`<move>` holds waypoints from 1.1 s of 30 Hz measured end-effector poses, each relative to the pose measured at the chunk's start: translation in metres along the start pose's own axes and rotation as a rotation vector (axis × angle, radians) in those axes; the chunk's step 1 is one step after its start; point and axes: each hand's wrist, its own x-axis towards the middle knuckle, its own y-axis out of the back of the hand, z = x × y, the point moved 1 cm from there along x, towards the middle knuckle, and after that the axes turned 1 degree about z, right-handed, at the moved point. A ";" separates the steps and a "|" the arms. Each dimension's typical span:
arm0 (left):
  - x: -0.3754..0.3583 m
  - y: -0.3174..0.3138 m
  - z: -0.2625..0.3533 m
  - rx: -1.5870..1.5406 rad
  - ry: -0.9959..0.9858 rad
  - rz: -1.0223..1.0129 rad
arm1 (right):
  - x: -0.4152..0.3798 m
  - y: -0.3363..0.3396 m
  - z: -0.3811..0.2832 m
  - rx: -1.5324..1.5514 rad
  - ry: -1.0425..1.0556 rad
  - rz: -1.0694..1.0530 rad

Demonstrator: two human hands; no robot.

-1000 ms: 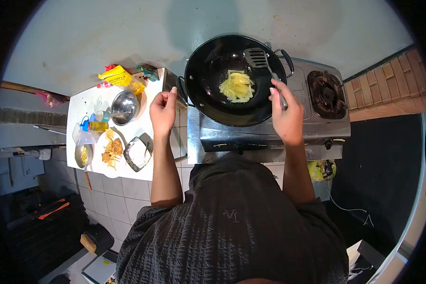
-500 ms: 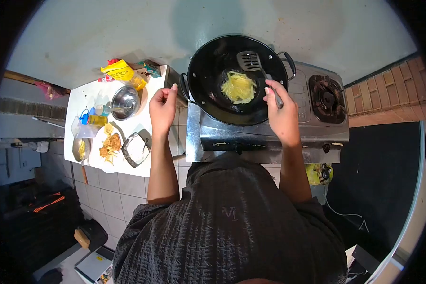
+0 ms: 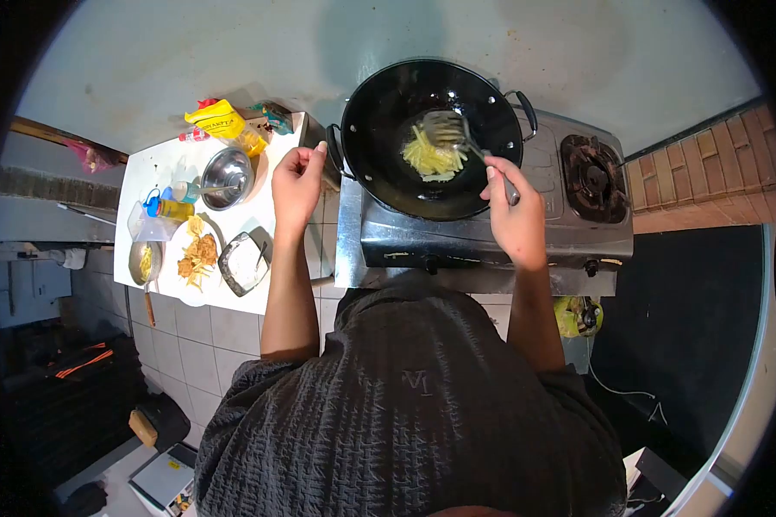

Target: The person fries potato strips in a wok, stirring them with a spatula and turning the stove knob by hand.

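A black wok point(image 3: 379, 185) sits on the stove's left side, with a clump of pale yellow strips point(image 3: 431, 162), like cut potato, frying in its middle. My right hand point(image 3: 519, 211) is closed round the handle of a slotted spatula point(image 3: 446, 129). The spatula's head is blurred and lies over the upper right part of the strips. My left hand point(image 3: 297, 191) is raised just beside the wok's left handle point(image 3: 334, 148), its fingers curled in and the thumb pointing up. Nothing shows in it, and it appears apart from the handle.
A bare burner point(image 3: 595, 178) is on the right of the steel stove point(image 3: 491, 241). On the white table point(image 3: 155, 164) at left are a steel bowl point(image 3: 228, 178), a plate of fried food point(image 3: 200, 258), a square dish point(image 3: 244, 264), a small pan point(image 3: 146, 262), bottles and a yellow bag point(image 3: 220, 121).
The spatula's head has moved down from the wok's upper right wall onto the strips, which look looser and shifted. My left hand stays by the wok handle. The view has shifted slightly.
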 end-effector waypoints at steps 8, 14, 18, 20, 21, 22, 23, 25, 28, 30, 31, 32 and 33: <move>0.000 0.003 0.002 0.010 -0.009 -0.012 | -0.009 -0.001 -0.005 0.087 0.015 -0.084; 0.000 0.002 0.005 0.019 -0.031 -0.025 | -0.010 -0.002 0.007 0.020 0.144 -0.011; 0.000 0.004 0.001 0.002 0.000 -0.018 | -0.013 0.025 -0.007 0.093 0.038 -0.116; 0.000 0.004 0.002 0.024 0.008 -0.020 | -0.015 0.028 -0.004 0.122 0.002 -0.175; 0.001 0.005 0.003 0.046 0.018 -0.017 | -0.015 0.026 0.000 0.119 0.003 -0.170; 0.001 0.004 0.001 0.042 0.016 -0.021 | -0.015 0.023 0.003 0.097 0.043 -0.141; 0.003 0.004 -0.002 0.038 0.006 -0.023 | -0.015 0.020 0.005 0.075 0.085 -0.111; 0.004 0.003 -0.004 0.034 -0.005 -0.021 | -0.012 0.017 0.007 0.078 0.103 -0.046; 0.004 0.003 -0.003 -0.006 -0.022 -0.041 | -0.006 0.013 0.005 0.067 0.089 0.014; 0.005 0.002 -0.001 -0.012 -0.006 -0.053 | -0.001 0.007 0.010 0.047 0.060 0.018; 0.005 0.001 0.000 -0.015 -0.012 -0.056 | 0.002 -0.003 0.018 0.022 0.105 0.029; 0.004 0.000 0.001 0.003 -0.010 -0.048 | 0.004 -0.008 0.023 -0.003 0.151 0.039; 0.004 0.000 0.001 0.023 -0.006 -0.038 | 0.004 -0.008 0.018 -0.004 0.154 0.042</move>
